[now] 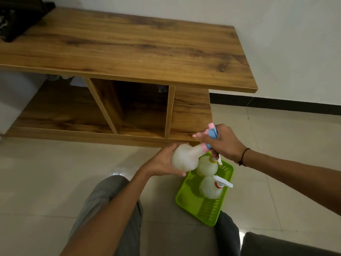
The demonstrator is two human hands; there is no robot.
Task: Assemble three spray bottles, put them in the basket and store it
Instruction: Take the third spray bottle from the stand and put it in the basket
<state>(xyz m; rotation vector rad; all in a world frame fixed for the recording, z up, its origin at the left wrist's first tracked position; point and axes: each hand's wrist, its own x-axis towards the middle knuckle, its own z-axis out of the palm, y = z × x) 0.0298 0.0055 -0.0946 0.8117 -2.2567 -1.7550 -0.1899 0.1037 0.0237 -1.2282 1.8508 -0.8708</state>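
Note:
A white round spray bottle (184, 157) lies tilted in my left hand (162, 161), which cups its body. My right hand (223, 143) grips the pink and blue spray head (211, 134) sitting on that bottle's neck. Just below, a green plastic basket (201, 209) rests on the floor between my knees. Two white bottles stand in it: one with a yellow collar (206, 166) at the far end, one with a white trigger and red collar (212, 187) nearer me.
A low wooden table (129, 48) with open shelf compartments (140, 111) underneath stands ahead on the pale tiled floor. A dark bag (16, 19) sits on its far left corner. A dark cushion edge (276, 244) shows at bottom right.

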